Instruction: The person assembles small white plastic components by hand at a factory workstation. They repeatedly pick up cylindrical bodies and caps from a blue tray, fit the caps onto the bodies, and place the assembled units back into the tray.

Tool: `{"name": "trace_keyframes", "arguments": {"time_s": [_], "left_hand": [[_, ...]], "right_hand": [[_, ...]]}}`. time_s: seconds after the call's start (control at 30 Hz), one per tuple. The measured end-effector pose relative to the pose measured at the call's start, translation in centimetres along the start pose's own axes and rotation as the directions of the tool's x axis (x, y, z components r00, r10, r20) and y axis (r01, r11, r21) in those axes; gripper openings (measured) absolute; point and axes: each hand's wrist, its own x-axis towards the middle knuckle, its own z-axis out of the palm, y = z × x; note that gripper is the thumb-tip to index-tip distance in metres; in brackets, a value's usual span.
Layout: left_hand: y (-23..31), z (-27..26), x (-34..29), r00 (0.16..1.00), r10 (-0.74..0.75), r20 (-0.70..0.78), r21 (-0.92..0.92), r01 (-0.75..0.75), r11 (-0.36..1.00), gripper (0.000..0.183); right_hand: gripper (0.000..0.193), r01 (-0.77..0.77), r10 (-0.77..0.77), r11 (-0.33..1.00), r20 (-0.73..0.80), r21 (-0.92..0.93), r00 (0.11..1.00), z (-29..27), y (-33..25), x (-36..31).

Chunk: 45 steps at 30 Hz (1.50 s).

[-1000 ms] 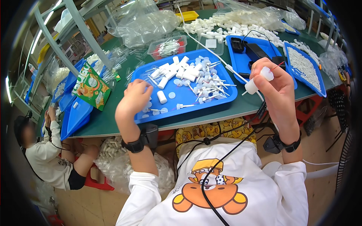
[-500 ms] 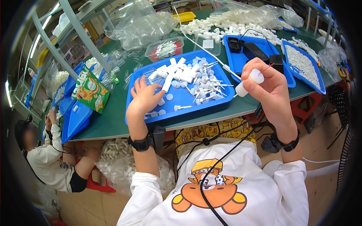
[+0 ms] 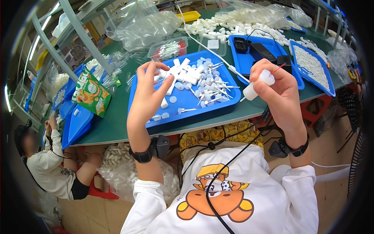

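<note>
My right hand (image 3: 283,91) pinches a white plastic cylinder (image 3: 250,93) with a translucent white cap (image 3: 266,77) between thumb and fingers, above the table's front right part. A thin red wire (image 3: 277,69) sticks out near the cap. Raised over the left side of a blue tray (image 3: 202,112), my left hand (image 3: 143,99) has thumb and fingers apart, and nothing shows between them. White cylinders (image 3: 191,79) lie heaped in that tray beside translucent caps with thin white stems (image 3: 213,93). A few loose caps (image 3: 165,115) lie along its front.
Behind the tray stands a clear box (image 3: 170,49) of thin white sticks. To the right are a blue tray (image 3: 239,64) with black devices and another with white sticks (image 3: 310,66). A white cord (image 3: 206,48) crosses the table. A green snack bag (image 3: 92,95) and a seated person (image 3: 50,160) are left.
My left hand has lifted off the pieces in the tray and turned, its thumb now well away from the fingers. My right hand stays nearly still with the cylinder and cap.
</note>
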Motion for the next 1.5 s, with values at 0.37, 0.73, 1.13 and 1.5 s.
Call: {"name": "trace_keyframes", "arguments": {"time_s": [0.37,0.73,1.13,1.5], "left_hand": [[6.8,1.9,-2.7,0.897,0.175,0.406,-0.807,0.262,0.530,0.012],[9.8,2.6,-5.4,0.844,0.303,0.443,-0.809,0.231,0.540,0.033],[9.4,4.0,-5.4,0.880,0.321,0.350,-0.726,0.038,0.687,0.028],[10.0,4.1,-5.3,0.876,0.326,0.356,-0.623,-0.037,0.781,0.019]], "right_hand": [[0.012,0.041,-0.046,0.995,0.059,0.091,0.997,-0.1,-0.2,-0.3],[0.017,0.039,-0.077,0.953,0.118,0.300,0.990,0.5,-0.9,-0.8],[0.017,0.124,-0.124,0.992,0.114,0.001,0.986,1.3,-1.0,-1.1],[0.023,-0.014,0.009,0.998,-0.069,-0.064,0.998,3.0,-2.3,-2.7]]}}
